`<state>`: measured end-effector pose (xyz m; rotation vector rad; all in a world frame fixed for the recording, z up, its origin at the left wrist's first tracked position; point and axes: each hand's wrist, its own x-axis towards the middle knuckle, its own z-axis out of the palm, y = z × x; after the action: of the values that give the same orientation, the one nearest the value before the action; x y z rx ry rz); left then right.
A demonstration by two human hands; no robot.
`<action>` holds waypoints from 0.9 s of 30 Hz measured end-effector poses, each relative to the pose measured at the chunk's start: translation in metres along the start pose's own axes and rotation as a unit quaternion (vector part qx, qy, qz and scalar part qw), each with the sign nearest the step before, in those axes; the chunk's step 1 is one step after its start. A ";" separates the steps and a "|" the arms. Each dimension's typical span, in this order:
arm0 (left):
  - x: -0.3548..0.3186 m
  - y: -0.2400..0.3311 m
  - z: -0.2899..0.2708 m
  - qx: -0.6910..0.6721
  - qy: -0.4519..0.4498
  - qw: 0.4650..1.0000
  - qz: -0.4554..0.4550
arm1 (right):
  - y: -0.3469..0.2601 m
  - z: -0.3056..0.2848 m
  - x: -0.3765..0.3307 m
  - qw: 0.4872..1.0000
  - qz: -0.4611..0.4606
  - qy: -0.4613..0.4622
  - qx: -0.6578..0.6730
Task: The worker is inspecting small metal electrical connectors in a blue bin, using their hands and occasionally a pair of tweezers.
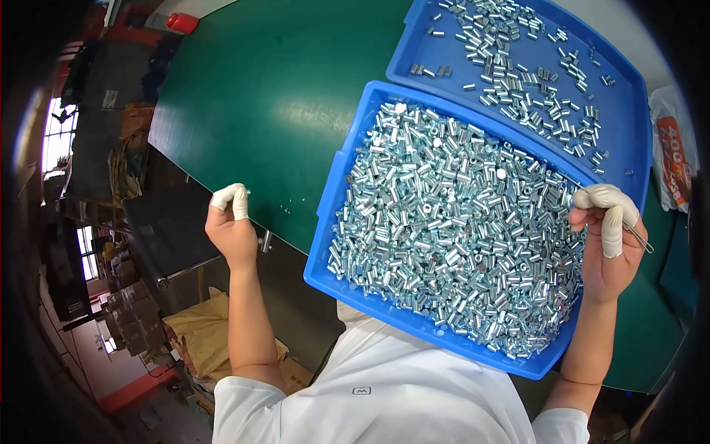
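Observation:
My left hand [233, 229] is raised beyond the left edge of the green table, with pale finger cots on its fingertips. Thumb and finger pinch together; a tiny light tip shows between them, too small to name. Over the right side of a blue bin [334, 200], my right hand [608, 233] is closed around a thin metal wire tool with a looped end [640, 238]. Its fingers also wear pale cots. Small shiny metal sleeves [451, 229] fill the bin in a heap. The wire's thin far end points over them.
Behind the bin, a blue tray [436, 52] holds scattered metal sleeves. Both rest on the green table [296, 118], where a few tiny bits lie. A plastic bag [669, 148] sits at the right; a yellowish sack [200, 333] and cardboard boxes [137, 318] stand at the left.

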<state>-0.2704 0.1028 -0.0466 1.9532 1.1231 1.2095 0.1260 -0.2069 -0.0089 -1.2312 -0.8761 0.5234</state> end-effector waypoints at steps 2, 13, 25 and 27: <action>0.004 -0.001 -0.004 0.228 -0.106 0.955 0.159 | 0.000 0.002 0.001 1.000 -0.006 -0.009 0.006; -0.020 0.102 0.051 -0.310 -0.205 0.919 -0.134 | -0.001 0.003 -0.005 1.000 0.008 0.003 -0.018; -0.102 0.153 0.105 -0.180 -0.444 0.875 0.069 | 0.001 -0.002 0.007 0.999 -0.012 -0.036 -0.020; -0.101 0.151 0.104 -0.179 -0.450 0.871 0.080 | 0.002 -0.006 0.007 0.998 -0.018 -0.047 -0.032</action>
<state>-0.1468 -0.0621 -0.0113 1.9605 0.2323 0.3909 0.1353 -0.2044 -0.0097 -1.2552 -0.9988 0.5313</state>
